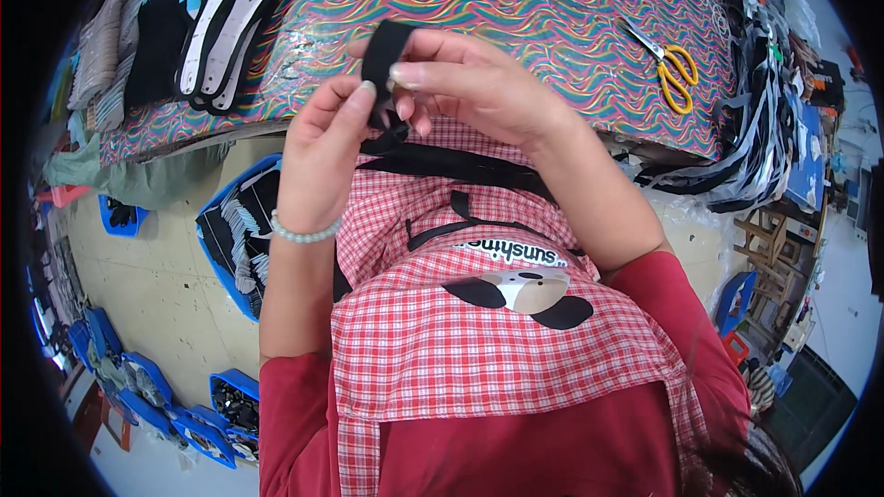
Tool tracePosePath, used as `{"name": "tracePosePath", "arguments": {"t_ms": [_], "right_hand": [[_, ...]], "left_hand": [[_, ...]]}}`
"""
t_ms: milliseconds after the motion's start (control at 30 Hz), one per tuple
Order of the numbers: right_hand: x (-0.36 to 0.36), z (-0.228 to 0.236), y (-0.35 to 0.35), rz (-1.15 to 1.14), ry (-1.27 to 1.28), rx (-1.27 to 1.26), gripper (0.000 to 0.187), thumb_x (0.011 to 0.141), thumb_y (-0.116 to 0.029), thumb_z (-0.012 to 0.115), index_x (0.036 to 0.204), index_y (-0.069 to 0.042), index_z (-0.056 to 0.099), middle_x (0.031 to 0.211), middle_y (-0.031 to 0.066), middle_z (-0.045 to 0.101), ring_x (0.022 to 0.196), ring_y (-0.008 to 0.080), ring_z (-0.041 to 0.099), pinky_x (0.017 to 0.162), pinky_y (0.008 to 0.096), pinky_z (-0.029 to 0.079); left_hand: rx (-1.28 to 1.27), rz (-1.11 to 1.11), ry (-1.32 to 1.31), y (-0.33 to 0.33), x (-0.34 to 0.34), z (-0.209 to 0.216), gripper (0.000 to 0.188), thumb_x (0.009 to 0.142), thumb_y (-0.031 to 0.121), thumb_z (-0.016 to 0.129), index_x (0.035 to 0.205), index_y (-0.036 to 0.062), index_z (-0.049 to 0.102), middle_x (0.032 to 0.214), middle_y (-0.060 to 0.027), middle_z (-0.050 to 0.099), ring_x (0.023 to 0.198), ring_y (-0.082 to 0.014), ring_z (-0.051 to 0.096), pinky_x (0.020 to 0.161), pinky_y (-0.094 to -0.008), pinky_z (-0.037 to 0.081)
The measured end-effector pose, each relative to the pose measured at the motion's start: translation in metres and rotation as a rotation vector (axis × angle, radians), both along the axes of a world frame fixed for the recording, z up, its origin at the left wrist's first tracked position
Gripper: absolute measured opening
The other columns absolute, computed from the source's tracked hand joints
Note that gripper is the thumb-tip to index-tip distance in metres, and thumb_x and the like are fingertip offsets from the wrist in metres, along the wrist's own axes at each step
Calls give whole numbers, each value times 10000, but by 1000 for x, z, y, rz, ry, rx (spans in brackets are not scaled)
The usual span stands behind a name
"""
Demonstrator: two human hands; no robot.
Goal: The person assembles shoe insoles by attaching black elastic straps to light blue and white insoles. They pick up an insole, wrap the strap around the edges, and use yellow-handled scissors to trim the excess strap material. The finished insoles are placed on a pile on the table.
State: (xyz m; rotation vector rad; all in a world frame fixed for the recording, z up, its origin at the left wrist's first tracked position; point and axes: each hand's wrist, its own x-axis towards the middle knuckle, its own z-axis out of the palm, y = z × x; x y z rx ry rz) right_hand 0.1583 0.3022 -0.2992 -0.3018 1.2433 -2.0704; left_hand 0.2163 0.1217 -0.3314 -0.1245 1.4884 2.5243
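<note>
So I'm holding this black strip (385,55) up in front of my chest, just over the near edge of the tabletop (571,28) with the swirly rainbow cover. My right hand (479,83) is pinching the upper part between thumb and fingertips, closed on it, and my left hand (322,143) is closed around the lower end, thumb pressing in from the side.

Handling-wise, I'm judging it to be super light and floppy, some kind of soft fabric or elastic band. It's bending wherever my fingers aren't backing it up, so I'd say grip it close to the spot you're working on, flat between thumb and forefinger, one hand on each end. Doesn't look slippery or fragile, more like it wants to curl and twist on you.

What I can't make out: the lower end is disappearing behind my left fingers and blending into other black straps (460,166) lying across my checked apron (442,331), so I honestly can't tell where one piece stops and the next starts, or whether they're joined. The orange-handled scissors (670,64) are sitting well apart on the right of the tabletop, and the stack of insoles (226,9) at the far left is cut off at the top of the view.
</note>
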Motion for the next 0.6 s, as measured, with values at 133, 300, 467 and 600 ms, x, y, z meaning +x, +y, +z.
{"name": "tracePosePath", "arguments": {"t_ms": [133, 300, 467, 600], "right_hand": [[0, -5, 14, -15, 47, 131, 314, 891, -189, 640, 1127, 14, 593, 879, 29, 616, 692, 88, 599, 595, 219, 518], [14, 2, 13, 128, 287, 477, 311, 873, -226, 675, 1110, -35, 610, 803, 11, 609, 580, 38, 543, 485, 186, 426], [28, 12, 52, -333, 71, 232, 192, 928, -209, 581, 1019, -41, 595, 719, 2, 542, 490, 48, 484, 423, 202, 400], [43, 23, 157, -593, 118, -59, 288, 966, -294, 490, 1028, -27, 578, 734, 18, 557, 545, 46, 497, 441, 198, 421]], "left_hand": [[241, -166, -62, 7, 4, 14, 223, 987, 148, 465, 1151, 38, 567, 1069, -69, 632, 998, -167, 608, 895, -337, 476], [189, 104, -77, 15, 8, 13, 264, 990, 195, 472, 1133, -2, 575, 968, -66, 637, 890, -151, 609, 816, -298, 485], [326, 166, 53, -35, 5, 10, 286, 982, 216, 488, 1162, 4, 554, 789, 9, 516, 804, -122, 528, 808, -312, 445], [332, 307, 191, -124, 14, 7, 342, 991, 273, 452, 1233, 43, 523, 907, -17, 563, 930, -201, 540, 914, -405, 429]]}}
